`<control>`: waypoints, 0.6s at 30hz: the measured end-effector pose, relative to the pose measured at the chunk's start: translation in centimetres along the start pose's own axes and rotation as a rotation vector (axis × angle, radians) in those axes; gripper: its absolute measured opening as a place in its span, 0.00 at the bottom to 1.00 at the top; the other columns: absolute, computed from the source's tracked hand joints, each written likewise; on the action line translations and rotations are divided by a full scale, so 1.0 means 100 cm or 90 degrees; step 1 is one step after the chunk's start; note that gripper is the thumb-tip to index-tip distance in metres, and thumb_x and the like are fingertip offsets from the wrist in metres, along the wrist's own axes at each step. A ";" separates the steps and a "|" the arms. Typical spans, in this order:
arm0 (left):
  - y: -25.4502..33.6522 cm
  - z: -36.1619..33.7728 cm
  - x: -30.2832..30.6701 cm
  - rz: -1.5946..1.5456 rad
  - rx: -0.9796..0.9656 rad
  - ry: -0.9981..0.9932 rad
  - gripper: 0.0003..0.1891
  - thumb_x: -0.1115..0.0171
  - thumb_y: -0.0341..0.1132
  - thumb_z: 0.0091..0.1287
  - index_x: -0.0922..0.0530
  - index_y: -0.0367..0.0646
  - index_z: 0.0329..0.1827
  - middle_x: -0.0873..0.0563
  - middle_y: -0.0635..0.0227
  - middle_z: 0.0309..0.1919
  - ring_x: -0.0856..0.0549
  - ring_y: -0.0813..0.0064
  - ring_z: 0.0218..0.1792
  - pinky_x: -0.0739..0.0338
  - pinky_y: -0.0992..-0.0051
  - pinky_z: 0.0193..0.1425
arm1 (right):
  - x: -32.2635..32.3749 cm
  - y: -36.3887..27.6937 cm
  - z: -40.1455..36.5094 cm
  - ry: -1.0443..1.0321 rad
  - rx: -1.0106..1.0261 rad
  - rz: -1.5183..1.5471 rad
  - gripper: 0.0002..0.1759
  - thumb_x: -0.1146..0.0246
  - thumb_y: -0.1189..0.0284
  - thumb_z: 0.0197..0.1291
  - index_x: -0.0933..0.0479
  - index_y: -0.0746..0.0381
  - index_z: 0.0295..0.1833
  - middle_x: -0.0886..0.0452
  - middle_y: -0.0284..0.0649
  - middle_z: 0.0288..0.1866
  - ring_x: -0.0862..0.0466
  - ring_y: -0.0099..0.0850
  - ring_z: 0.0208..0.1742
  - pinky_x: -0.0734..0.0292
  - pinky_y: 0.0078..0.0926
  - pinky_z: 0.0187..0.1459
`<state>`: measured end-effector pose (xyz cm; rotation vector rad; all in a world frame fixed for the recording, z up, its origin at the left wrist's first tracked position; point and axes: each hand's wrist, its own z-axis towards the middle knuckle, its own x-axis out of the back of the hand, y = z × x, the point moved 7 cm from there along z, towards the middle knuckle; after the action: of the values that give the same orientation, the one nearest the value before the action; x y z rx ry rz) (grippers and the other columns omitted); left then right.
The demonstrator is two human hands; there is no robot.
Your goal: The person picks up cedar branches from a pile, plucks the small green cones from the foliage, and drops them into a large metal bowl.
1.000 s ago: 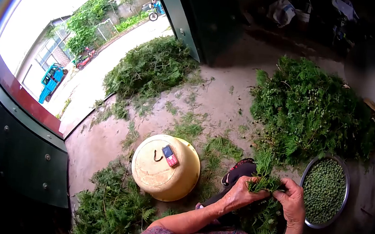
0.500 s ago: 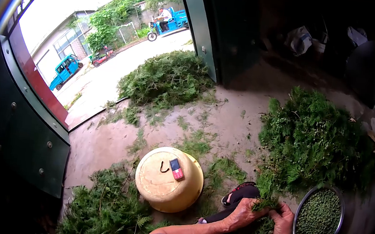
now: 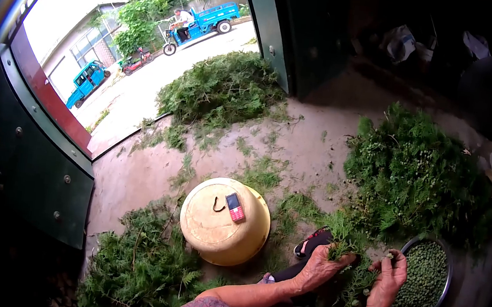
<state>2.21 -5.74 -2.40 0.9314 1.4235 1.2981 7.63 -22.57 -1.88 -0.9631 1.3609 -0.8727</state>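
Sprig (image 3: 341, 245) of green leaves is gripped in your left hand (image 3: 320, 270), its leafy end standing out past the curled fingers. Your right hand (image 3: 386, 279) is raised just to the right of it, apart, with fingers bent; something small and pale shows at the fingertips, but whether it is gripped you cannot tell from this view. Just beside your right hand, on its right, is a metal bowl (image 3: 448, 284) filled with green berries (image 3: 422, 277). Ahead of that hand, a large heap of branches (image 3: 421, 176) lies on the floor (image 3: 312, 142). Left of your left hand, an upturned tub (image 3: 208, 236) carries a phone (image 3: 234, 207) and a dark strap (image 3: 218, 205). Ahead of your left hand, near it, is a shoe (image 3: 314, 240).
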 end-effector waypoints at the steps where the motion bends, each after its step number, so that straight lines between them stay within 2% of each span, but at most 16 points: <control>1: 0.010 0.001 0.004 -0.050 0.050 0.031 0.07 0.39 0.31 0.62 0.22 0.38 0.40 0.19 0.73 0.29 0.25 0.84 0.31 0.28 0.79 0.37 | 0.013 -0.001 0.004 0.046 -0.047 0.044 0.11 0.43 0.78 0.59 0.30 0.64 0.48 0.25 0.33 0.35 0.24 0.23 0.30 0.25 0.19 0.31; 2: 0.007 0.001 0.008 -0.040 0.073 0.033 0.09 0.38 0.32 0.62 0.22 0.37 0.41 0.18 0.72 0.30 0.25 0.83 0.31 0.28 0.78 0.37 | 0.025 -0.001 0.009 0.089 -0.094 0.089 0.11 0.43 0.77 0.60 0.29 0.64 0.48 0.25 0.33 0.36 0.23 0.23 0.30 0.25 0.19 0.31; 4: 0.002 0.001 0.019 -0.017 0.117 0.041 0.12 0.38 0.36 0.61 0.23 0.36 0.41 0.18 0.70 0.30 0.24 0.81 0.31 0.28 0.76 0.39 | 0.076 0.010 0.029 0.106 -0.088 0.107 0.13 0.44 0.73 0.62 0.29 0.63 0.52 0.22 0.33 0.36 0.22 0.22 0.32 0.26 0.18 0.31; 6: 0.008 0.002 0.023 -0.003 0.137 0.036 0.12 0.38 0.36 0.61 0.23 0.36 0.41 0.18 0.70 0.32 0.24 0.80 0.32 0.28 0.75 0.40 | 0.148 0.028 0.055 0.138 -0.102 0.142 0.12 0.46 0.75 0.63 0.28 0.64 0.51 0.21 0.37 0.38 0.20 0.24 0.35 0.22 0.21 0.38; 7: 0.010 0.001 0.023 -0.005 0.137 0.039 0.12 0.38 0.36 0.61 0.23 0.36 0.41 0.18 0.69 0.32 0.24 0.80 0.33 0.28 0.75 0.40 | 0.199 0.044 0.073 0.157 -0.103 0.179 0.13 0.46 0.75 0.63 0.29 0.67 0.52 0.21 0.40 0.38 0.20 0.26 0.36 0.21 0.23 0.41; 8: 0.010 0.001 0.023 -0.008 0.138 0.042 0.12 0.38 0.36 0.62 0.23 0.36 0.42 0.18 0.69 0.31 0.24 0.80 0.33 0.28 0.75 0.41 | 0.242 0.049 0.085 0.208 -0.113 0.189 0.15 0.47 0.74 0.64 0.31 0.71 0.53 0.22 0.46 0.41 0.21 0.31 0.43 0.21 0.28 0.48; 10: 0.003 0.004 0.027 -0.014 0.097 0.060 0.12 0.37 0.36 0.61 0.22 0.37 0.41 0.18 0.68 0.31 0.24 0.78 0.33 0.28 0.75 0.41 | 0.278 0.032 0.092 0.241 -0.059 0.264 0.17 0.47 0.73 0.64 0.31 0.74 0.53 0.23 0.50 0.47 0.24 0.37 0.52 0.24 0.34 0.56; 12: -0.004 0.002 0.030 0.000 0.095 0.072 0.13 0.36 0.35 0.60 0.22 0.38 0.44 0.17 0.69 0.32 0.23 0.73 0.34 0.28 0.73 0.44 | 0.315 0.013 0.098 0.294 0.005 0.207 0.18 0.47 0.72 0.64 0.32 0.74 0.55 0.27 0.51 0.54 0.27 0.42 0.57 0.27 0.38 0.60; 13: 0.015 -0.002 0.033 0.316 -0.112 0.055 0.13 0.35 0.36 0.59 0.22 0.39 0.43 0.18 0.70 0.34 0.23 0.75 0.36 0.27 0.73 0.43 | 0.332 0.009 0.102 0.263 0.049 0.176 0.20 0.46 0.72 0.64 0.34 0.76 0.56 0.28 0.51 0.55 0.27 0.44 0.56 0.27 0.38 0.59; 15: 0.001 -0.001 0.042 0.184 0.008 0.110 0.13 0.35 0.37 0.59 0.22 0.41 0.43 0.17 0.70 0.36 0.22 0.76 0.39 0.26 0.71 0.43 | 0.329 0.012 0.094 0.349 -0.048 0.229 0.16 0.43 0.73 0.62 0.32 0.73 0.52 0.25 0.49 0.49 0.25 0.42 0.53 0.26 0.38 0.58; 16: -0.040 -0.009 0.037 -0.229 0.365 0.192 0.12 0.36 0.37 0.60 0.21 0.42 0.44 0.17 0.69 0.36 0.22 0.75 0.41 0.26 0.69 0.44 | 0.311 0.009 0.089 0.305 -0.048 0.191 0.13 0.42 0.73 0.61 0.30 0.70 0.48 0.24 0.48 0.45 0.22 0.40 0.48 0.24 0.36 0.55; 17: -0.033 -0.007 0.036 -0.174 0.273 0.141 0.12 0.37 0.37 0.61 0.21 0.41 0.45 0.17 0.68 0.36 0.21 0.74 0.40 0.24 0.68 0.42 | 0.260 -0.004 0.077 0.247 -0.033 0.155 0.11 0.42 0.73 0.62 0.29 0.68 0.47 0.22 0.44 0.41 0.21 0.35 0.44 0.23 0.31 0.50; 18: -0.029 -0.005 0.036 -0.215 0.284 0.134 0.13 0.37 0.37 0.61 0.22 0.40 0.45 0.17 0.67 0.36 0.20 0.74 0.38 0.23 0.69 0.40 | 0.208 -0.015 0.068 0.170 -0.036 0.114 0.10 0.43 0.73 0.62 0.28 0.66 0.46 0.21 0.41 0.38 0.21 0.31 0.42 0.23 0.26 0.45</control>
<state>1.00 -2.81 -5.85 0.8036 1.9895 0.8587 15.20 -42.05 -8.50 -0.7716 1.6802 -0.8516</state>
